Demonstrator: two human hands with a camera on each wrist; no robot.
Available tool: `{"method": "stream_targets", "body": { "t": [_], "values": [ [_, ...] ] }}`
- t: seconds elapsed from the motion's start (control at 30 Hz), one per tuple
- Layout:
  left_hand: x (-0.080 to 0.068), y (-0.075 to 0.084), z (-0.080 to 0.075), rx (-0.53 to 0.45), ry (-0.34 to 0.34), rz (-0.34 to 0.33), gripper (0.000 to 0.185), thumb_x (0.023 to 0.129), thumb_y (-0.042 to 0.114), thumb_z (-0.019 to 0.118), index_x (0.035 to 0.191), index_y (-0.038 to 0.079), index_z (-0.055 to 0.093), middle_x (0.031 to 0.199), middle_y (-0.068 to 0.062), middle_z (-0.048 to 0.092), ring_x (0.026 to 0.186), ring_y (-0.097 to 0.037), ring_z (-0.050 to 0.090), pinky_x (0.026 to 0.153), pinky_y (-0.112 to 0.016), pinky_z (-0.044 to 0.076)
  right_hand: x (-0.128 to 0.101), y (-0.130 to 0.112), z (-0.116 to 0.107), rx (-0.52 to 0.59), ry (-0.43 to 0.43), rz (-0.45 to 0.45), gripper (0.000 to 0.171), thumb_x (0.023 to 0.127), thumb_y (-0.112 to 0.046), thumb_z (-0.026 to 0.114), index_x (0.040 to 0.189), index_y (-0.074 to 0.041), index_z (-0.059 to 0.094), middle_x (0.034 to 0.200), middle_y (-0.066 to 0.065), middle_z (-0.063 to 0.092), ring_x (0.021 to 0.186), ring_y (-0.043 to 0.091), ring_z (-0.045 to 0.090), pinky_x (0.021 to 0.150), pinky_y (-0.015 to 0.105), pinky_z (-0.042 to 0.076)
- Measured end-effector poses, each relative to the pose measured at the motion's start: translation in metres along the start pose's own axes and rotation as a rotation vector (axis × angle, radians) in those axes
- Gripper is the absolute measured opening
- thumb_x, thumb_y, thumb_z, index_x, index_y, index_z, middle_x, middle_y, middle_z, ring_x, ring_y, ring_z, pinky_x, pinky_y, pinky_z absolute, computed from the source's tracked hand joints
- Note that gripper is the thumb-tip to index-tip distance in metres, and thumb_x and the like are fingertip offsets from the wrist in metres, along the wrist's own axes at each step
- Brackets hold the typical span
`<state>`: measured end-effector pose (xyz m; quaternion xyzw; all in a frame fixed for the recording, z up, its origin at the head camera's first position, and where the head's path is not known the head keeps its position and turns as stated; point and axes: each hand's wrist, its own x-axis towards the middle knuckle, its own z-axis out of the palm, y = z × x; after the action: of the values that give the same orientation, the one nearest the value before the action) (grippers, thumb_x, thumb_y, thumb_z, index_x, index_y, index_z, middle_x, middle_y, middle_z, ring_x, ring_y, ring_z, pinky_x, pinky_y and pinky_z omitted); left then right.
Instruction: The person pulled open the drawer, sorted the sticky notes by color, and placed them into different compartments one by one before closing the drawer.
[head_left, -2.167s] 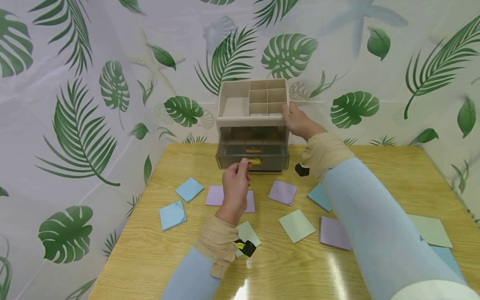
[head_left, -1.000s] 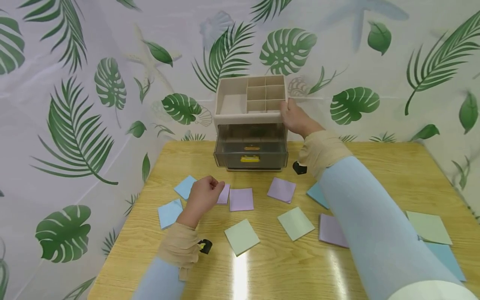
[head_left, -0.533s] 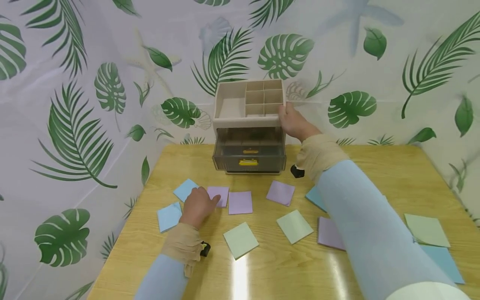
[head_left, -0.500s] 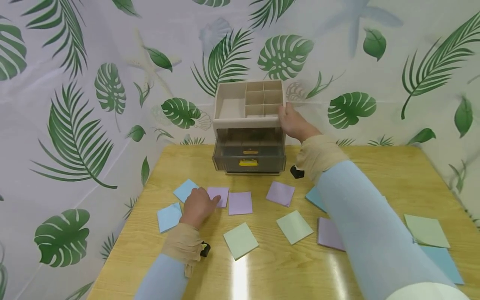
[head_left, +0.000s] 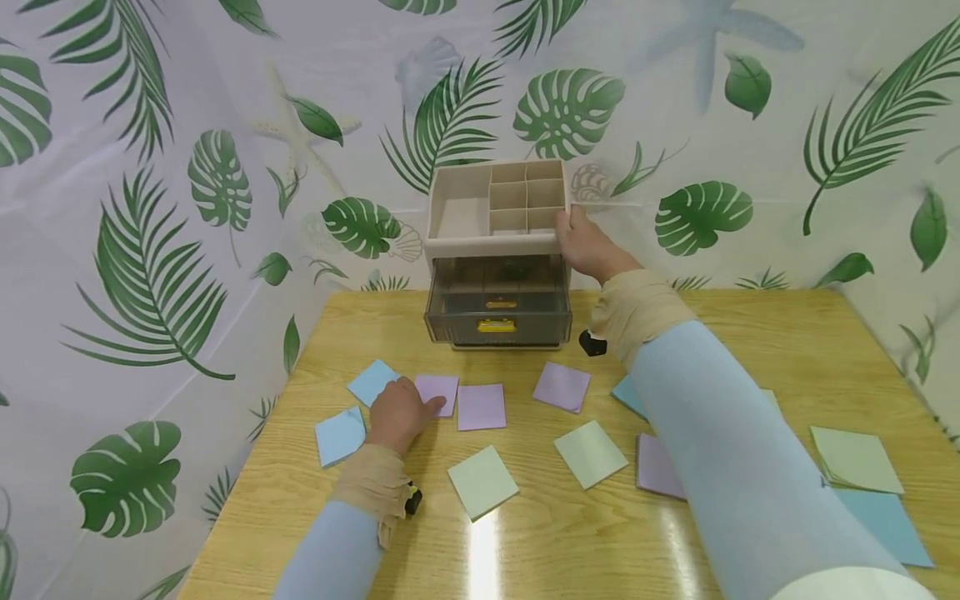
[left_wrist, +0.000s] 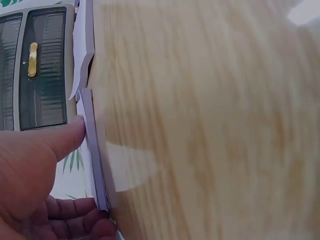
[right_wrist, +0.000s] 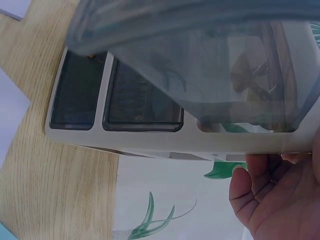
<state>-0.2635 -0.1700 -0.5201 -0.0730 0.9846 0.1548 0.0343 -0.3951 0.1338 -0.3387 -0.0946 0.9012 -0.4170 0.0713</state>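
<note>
A beige desk organizer [head_left: 491, 247] stands at the back of the table, its smoky see-through top drawer [head_left: 457, 327] pulled out. My right hand [head_left: 592, 243] holds the organizer's right side near the upper rim; the right wrist view shows curled fingers [right_wrist: 242, 195] against that side. At the left, my left hand [head_left: 399, 412] is on a purple sticky note pad [head_left: 442, 388]. In the left wrist view my thumb [left_wrist: 70, 136] presses on this pad [left_wrist: 92, 155] while the fingers curl at its far end, pinching it. A second purple pad [head_left: 482, 407] lies just right of it.
Blue pads [head_left: 340, 437] lie by my left hand. Two pale green pads [head_left: 483, 483] sit in front, a purple pad [head_left: 562, 387] before the organizer. More pads [head_left: 858, 460] lie around my right arm, partly covered. A leaf-print cloth [head_left: 570, 108] hangs behind the table.
My left hand has left the drawer's yellow handle, moved down and left, and come down on the left purple pad. The right hand stays on the organizer; the drawer stays pulled out.
</note>
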Motion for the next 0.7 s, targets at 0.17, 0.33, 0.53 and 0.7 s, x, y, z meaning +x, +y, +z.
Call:
{"method": "stream_targets", "body": {
  "t": [0.17,0.33,0.53,0.7],
  "values": [
    [0.0001,0.0012,-0.0022,-0.023,-0.008,-0.009,0.062,0.084,0.052,0.069,0.098,-0.007,0.058,0.079,-0.019,0.061,0.071,-0.028,0.061,0.064,-0.043,0.053,-0.0019,-0.0014,-0.0018,-0.004,0.01,-0.005,0.059,0.103,-0.039,0.008,0.145,0.003,0.012,0.153,0.027,0.018,0.142,0.036,0.016,0.115,0.043,0.016],
    [-0.0003,0.002,-0.0048,-0.07,-0.018,-0.033,0.06,0.082,0.053,0.071,0.092,-0.004,0.055,0.073,-0.014,0.055,0.065,-0.024,0.055,0.06,-0.041,0.05,-0.0045,-0.0029,-0.0042,-0.004,-0.006,0.009,0.061,0.104,-0.04,0.008,0.148,0.001,0.007,0.155,0.025,0.014,0.143,0.035,0.013,0.115,0.043,0.015],
    [-0.0001,0.0022,-0.0049,-0.089,0.031,-0.044,0.066,0.08,0.051,0.074,0.102,-0.007,0.05,0.077,-0.017,0.056,0.068,-0.029,0.058,0.062,-0.044,0.05,-0.0056,-0.0047,-0.0035,0.01,-0.002,0.0,0.063,0.103,-0.041,0.008,0.15,0.0,0.003,0.156,0.023,0.012,0.144,0.034,0.012,0.115,0.043,0.015],
    [0.0002,0.0015,-0.0004,-0.103,0.016,-0.068,0.072,0.08,0.05,0.075,0.113,-0.008,0.047,0.082,-0.02,0.059,0.074,-0.033,0.062,0.065,-0.046,0.051,-0.0046,-0.0009,-0.0008,0.012,0.004,0.007,0.061,0.104,-0.04,0.009,0.15,0.0,0.003,0.156,0.024,0.013,0.144,0.034,0.012,0.115,0.043,0.014]
  ]
}}
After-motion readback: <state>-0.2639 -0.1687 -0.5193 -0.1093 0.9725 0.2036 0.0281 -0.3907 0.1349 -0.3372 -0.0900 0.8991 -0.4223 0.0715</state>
